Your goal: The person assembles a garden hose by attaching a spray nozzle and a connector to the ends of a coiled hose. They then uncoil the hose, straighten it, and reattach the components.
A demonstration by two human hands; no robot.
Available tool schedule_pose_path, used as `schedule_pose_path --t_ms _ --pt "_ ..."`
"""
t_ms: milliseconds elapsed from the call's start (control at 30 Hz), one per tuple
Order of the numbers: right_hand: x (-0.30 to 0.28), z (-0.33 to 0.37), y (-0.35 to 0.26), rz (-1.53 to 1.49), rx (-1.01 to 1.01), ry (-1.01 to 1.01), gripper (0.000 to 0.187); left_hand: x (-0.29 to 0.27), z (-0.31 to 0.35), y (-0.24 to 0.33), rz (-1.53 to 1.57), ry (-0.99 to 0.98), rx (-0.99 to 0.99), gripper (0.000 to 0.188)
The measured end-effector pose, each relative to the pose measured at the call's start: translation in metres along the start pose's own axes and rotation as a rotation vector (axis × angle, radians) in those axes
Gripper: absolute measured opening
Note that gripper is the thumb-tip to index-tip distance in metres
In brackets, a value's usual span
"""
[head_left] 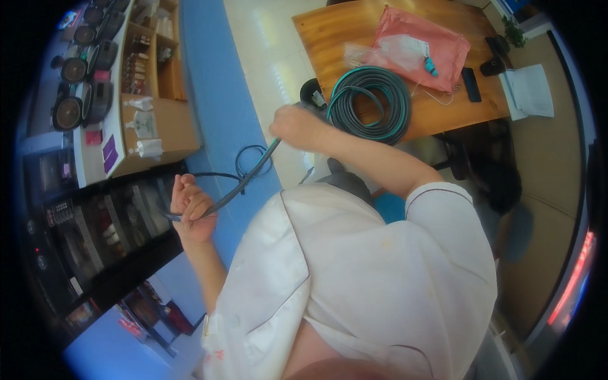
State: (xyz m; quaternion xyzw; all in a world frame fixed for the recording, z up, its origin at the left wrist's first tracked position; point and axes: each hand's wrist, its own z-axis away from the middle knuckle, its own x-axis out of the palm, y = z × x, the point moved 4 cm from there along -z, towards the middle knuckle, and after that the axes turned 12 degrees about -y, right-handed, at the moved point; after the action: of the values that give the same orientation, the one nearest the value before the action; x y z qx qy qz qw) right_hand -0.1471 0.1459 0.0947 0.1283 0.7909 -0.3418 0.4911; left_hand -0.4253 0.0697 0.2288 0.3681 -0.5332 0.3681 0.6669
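A length of dark hose with a teal stripe (256,170) is stretched between my two hands. My left hand (194,206) is closed around its lower end, fingers curled. Higher up and to the right, my right hand (297,128) grips the same hose in a fist. Beyond the right hand, a thick coil of the hose (396,101) lies on the wooden table (342,35). A thin loop of dark hose or cable (239,163) hangs between the hands, over the blue floor strip; where it leads is unclear.
On the table are a pink plastic bag (396,24), a teal fitting (431,67), a black phone (471,84) and white papers (531,90). A dark chair (487,177) stands by the table. Along the left run a shelf counter (155,117) and dark display cases (107,234).
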Motion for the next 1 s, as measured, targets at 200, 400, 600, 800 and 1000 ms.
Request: schedule_pose_path --t_ms 200,400,600,800,1000 --pt "-0.072 0.005 0.009 0.287 0.099 0.274 0.007 0.034 0.015 0.002 -0.171 -0.001 0.054 0.038" --pt "-0.118 0.012 0.040 -0.355 0.654 -0.037 0.028 0.066 0.061 0.070 -0.351 0.061 0.499 0.027" --pt "-0.055 0.062 0.068 -0.520 0.649 -0.039 0.032 0.097 0.141 0.178 -0.404 -0.001 0.653 0.015" --pt "0.018 0.122 0.097 -0.299 0.503 -0.158 0.023 0.142 0.237 0.249 -0.565 0.034 0.675 0.022" --pt "-0.001 0.075 0.092 0.053 0.096 0.044 0.011 0.175 0.286 0.255 -0.856 -0.060 0.535 0.023"
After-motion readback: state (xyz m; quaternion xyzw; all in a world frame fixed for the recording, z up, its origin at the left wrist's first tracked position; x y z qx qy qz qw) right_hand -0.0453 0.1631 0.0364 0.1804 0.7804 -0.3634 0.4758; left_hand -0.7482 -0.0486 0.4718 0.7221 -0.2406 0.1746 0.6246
